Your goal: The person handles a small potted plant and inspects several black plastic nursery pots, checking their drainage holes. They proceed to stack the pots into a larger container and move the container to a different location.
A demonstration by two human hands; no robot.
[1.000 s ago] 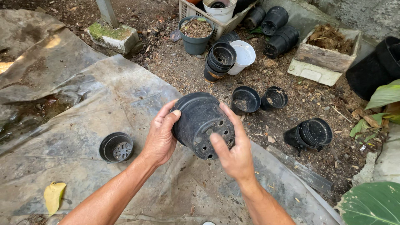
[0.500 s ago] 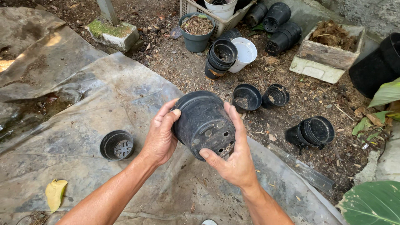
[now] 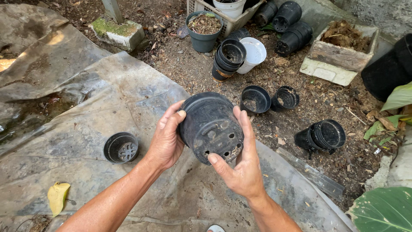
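Item: black plastic pot [image 3: 210,126] | Form: round, tapered, thick rolled rim, drain holes around the base edge | Condition: scuffed, dusty, dirt caught at the holes | Pose: tipped on its side, base toward the camera, mouth facing away | Location: held in the air above a grey sheet, clasped on both sides.

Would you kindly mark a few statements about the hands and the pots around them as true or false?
1. Both hands hold one black plastic pot. True.
2. The left hand rests on the small pot on the sheet. False: that pot lies apart, untouched.
3. The held pot's drainage holes face the camera. True.
4. The white pot is in the right hand. False: it lies on the soil further off.
5. A yellow leaf lies on the grey sheet. True.
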